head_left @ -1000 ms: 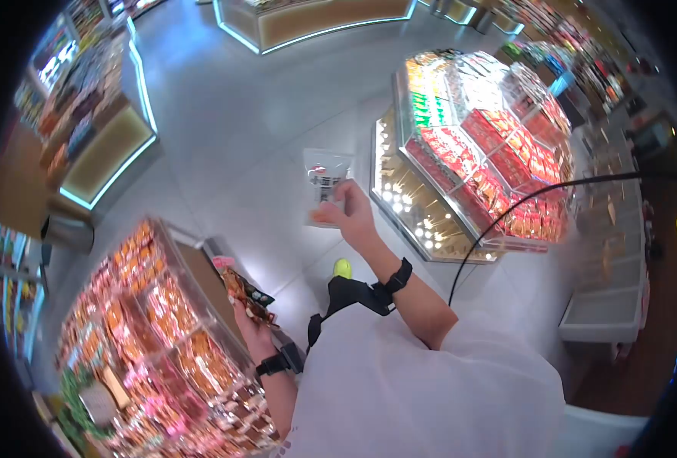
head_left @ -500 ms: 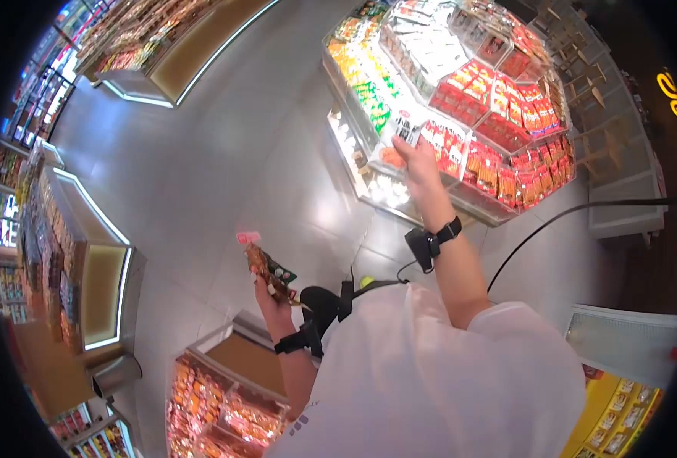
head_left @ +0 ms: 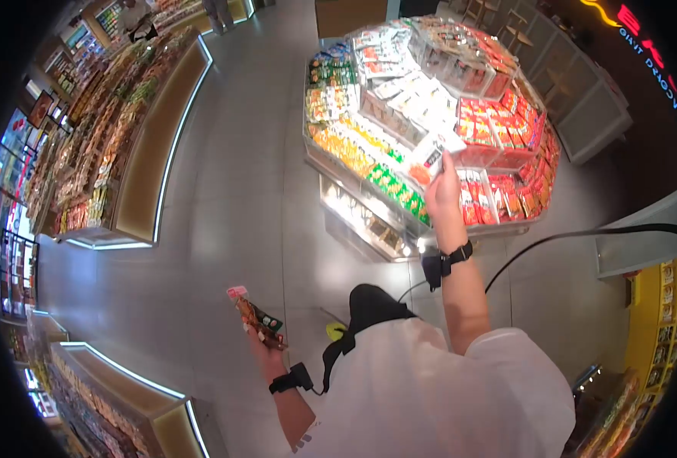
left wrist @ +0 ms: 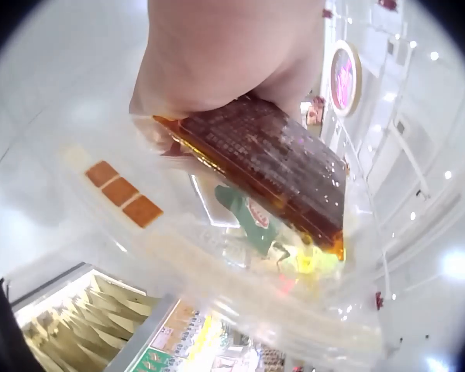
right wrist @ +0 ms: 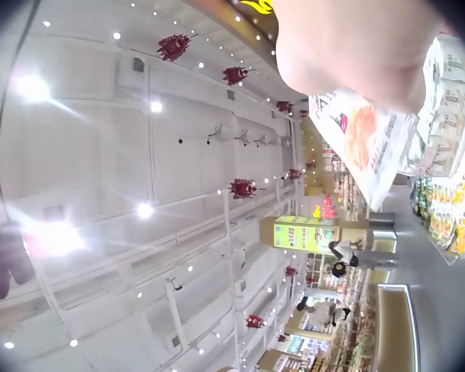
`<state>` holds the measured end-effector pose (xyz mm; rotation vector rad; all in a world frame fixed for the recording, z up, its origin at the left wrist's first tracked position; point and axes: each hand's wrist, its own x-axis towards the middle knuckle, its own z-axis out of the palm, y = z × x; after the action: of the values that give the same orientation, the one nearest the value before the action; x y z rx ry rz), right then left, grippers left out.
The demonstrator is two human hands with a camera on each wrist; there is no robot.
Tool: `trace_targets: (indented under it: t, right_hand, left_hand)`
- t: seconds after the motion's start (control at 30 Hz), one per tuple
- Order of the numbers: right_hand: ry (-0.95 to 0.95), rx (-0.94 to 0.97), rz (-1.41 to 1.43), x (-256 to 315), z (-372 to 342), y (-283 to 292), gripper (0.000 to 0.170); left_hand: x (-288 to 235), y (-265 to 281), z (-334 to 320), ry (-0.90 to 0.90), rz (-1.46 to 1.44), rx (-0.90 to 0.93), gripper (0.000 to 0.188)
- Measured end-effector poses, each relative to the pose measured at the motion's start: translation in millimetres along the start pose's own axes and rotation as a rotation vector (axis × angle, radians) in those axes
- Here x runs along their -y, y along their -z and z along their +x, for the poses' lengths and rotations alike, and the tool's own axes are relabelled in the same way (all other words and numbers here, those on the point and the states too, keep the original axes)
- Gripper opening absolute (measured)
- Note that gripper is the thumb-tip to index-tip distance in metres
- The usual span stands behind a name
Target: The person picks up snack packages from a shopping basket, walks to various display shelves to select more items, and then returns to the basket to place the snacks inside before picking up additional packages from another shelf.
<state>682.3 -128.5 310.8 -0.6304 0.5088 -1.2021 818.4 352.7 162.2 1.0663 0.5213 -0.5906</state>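
Low at the left in the head view, my left hand (head_left: 264, 353) grips a small bunch of snack packets (head_left: 258, 319). The left wrist view shows one as a shiny dark brown packet (left wrist: 271, 174) under the left hand (left wrist: 225, 54). A green piece (left wrist: 254, 225) and clear wrapping with brown squares (left wrist: 118, 191) show beside it. Out in front, my right hand (head_left: 444, 191) pinches a white snack packet (head_left: 424, 164) with an orange picture on it. That packet overlaps the tiered candy display in the head view. In the right wrist view the right hand (right wrist: 356, 46) covers its upper part.
The many-sided tiered display (head_left: 369, 183) holds packets in yellow, green, white and red. Lit shelving stands (head_left: 172, 145) run along the left, with another stand (head_left: 124, 359) at lower left. A black cable (head_left: 575, 235) arcs at right. Two people (right wrist: 360, 254) stand far off.
The view has swung round, bringing the tiered display in front and the near pink-packet stand out of sight. My right hand, still holding the white packet, has moved from over the floor to over the display.
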Motion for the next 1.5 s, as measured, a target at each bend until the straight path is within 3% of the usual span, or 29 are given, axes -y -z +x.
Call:
trace_targets:
  t: [0.03,0.07,0.1,0.13,0.2,0.33,0.37,0.4,0.5,0.53,0.6,0.63,0.67,0.73,0.77,0.8,0.87,0.9,1.0,1.03,1.1,1.13,1.23,1.33,1.4,1.43,1.5]
  right_hand:
    - [0.060,-0.129,-0.085,0.9,-6.3,-26.3,0.036]
    - [0.186,-0.109,-0.296,-14.3,0.7,-39.4,0.040]
    - [0.174,0.006,-0.553,-37.1,17.6,-29.4,0.046]
    - [0.180,-0.002,-0.547,-48.6,31.2,-35.4,0.046]
    - [0.133,-0.217,-0.391,-80.3,63.0,-46.1,0.052]
    - [0.106,-0.430,-0.445,-162.4,157.8,-60.0,0.055]
    - [0.075,-0.110,-0.413,-172.6,166.8,-89.4,0.055]
    - [0.080,-0.122,-0.405,-174.6,186.4,-111.1,0.055]
    - [0.169,-0.383,0.042,-196.4,247.1,-152.8,0.057]
    - [0.175,-0.393,0.041,-217.5,273.2,-150.4,0.057]
    - [0.090,-0.186,-0.451,-262.0,321.7,-138.0,0.042]
    - [0.072,-0.181,-0.448,-246.1,321.5,-188.6,0.041]
    - [0.081,-0.197,-0.454,-251.6,341.5,-196.7,0.041]
    - [-0.008,-0.257,0.151,-261.4,379.2,-208.1,0.055]
    - [0.084,-0.278,-0.011,-279.5,396.7,-219.3,0.053]
    - [0.061,-0.349,-0.254,-297.0,409.0,-229.0,0.042]
    - [0.098,-0.024,-0.411,-322.5,427.2,-256.8,0.041]
    - [0.075,-0.128,-0.327,-330.7,444.3,-258.8,0.043]
    - [0.059,-0.449,-0.004,-352.7,496.1,-252.2,0.027]
    - [0.024,-0.421,-0.148,-368.6,513.0,-259.2,0.025]
    - [-0.091,-0.335,-0.488,-388.5,534.9,-286.0,0.024]
    - [-0.077,-0.377,-0.483,-388.8,548.5,-294.7,0.024]
    - [0.313,-0.658,0.004,-378.8,589.1,-298.9,0.024]
    - [0.479,-0.789,0.192,-358.0,623.0,-297.2,0.024]
    - [0.561,-0.878,-0.014,-352.4,659.3,-241.7,0.025]
    - [0.419,-1.010,-0.186,-337.6,666.0,-231.9,0.019]
    - [0.589,-1.090,-0.211,-308.2,720.6,-257.0,0.013]
  left_hand:
    - [-12.4,-12.2,27.5,0.044,-0.008,0.055,0.036]
    - [-22.6,-43.1,56.3,0.032,-0.041,0.112,0.036]
    - [-36.7,-62.0,76.8,0.035,-0.010,0.172,0.034]
    - [-53.6,-74.2,92.2,0.043,0.043,0.210,0.032]
    - [-74.5,-117.5,140.7,0.035,0.068,0.258,0.031]
    - [-102.1,-196.2,217.4,0.057,0.094,0.303,0.030]
    - [-107.6,-215.5,243.1,0.034,0.084,0.273,0.031]
    - [-116.1,-233.1,268.4,0.033,0.097,0.282,0.031]
    - [-153.8,-292.9,322.4,0.051,0.090,0.276,0.031]
    - [-169.2,-312.5,337.1,0.058,0.120,0.309,0.032]
    - [-191.8,-338.3,376.5,0.078,0.158,0.339,0.033]
    - [-198.2,-346.8,404.4,0.092,0.185,0.346,0.034]
    - [-203.2,-360.4,430.4,0.107,0.213,0.358,0.035]
    - [-216.2,-400.0,460.6,0.106,0.220,0.337,0.036]
    - [-220.0,-419.7,477.1,0.089,0.219,0.304,0.038]
    - [-223.0,-437.5,499.9,0.108,0.234,0.319,0.038]
    - [-238.7,-471.5,545.5,0.175,0.269,0.312,0.038]
    - [-247.7,-492.5,567.5,0.192,0.295,0.327,0.038]
    - [-280.9,-563.7,640.1,0.168,0.348,0.406,0.039]
    - [-287.8,-575.8,688.7,0.252,0.348,0.453,0.043]
    - [-321.1,-643.2,718.2,0.251,0.461,0.552,0.044]
    - [-329.1,-678.2,729.0,0.233,0.533,0.628,0.044]
    - [-339.2,-761.8,787.9,0.305,0.645,0.600,0.045]
    - [-332.8,-854.2,807.5,0.382,0.638,0.746,0.041]
    - [-313.9,-910.5,831.8,0.418,0.667,0.817,0.039]
    - [-302.9,-933.9,840.9,0.442,0.674,0.864,0.036]
    - [-278.4,-985.5,846.2,0.461,0.684,0.892,0.034]
